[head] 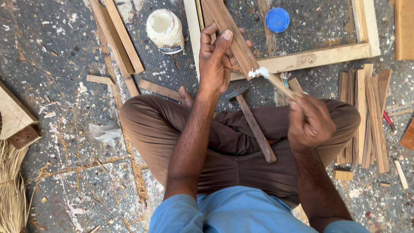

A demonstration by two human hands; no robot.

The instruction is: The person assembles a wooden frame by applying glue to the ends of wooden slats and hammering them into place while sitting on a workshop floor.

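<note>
clearly the left hand [217, 60] grips a thin brown wood strip [228, 32] whose long axis runs up and away, its near end just left of the glue-tipped stick [280, 84] clenched in the right hand [310, 123].

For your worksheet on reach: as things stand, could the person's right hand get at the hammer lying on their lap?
Probably yes. The hammer lies bare across the lap, close beside the right hand, with nothing over it. But that hand is closed on a stick tipped with white glue, so it would have to put that down first.
</note>
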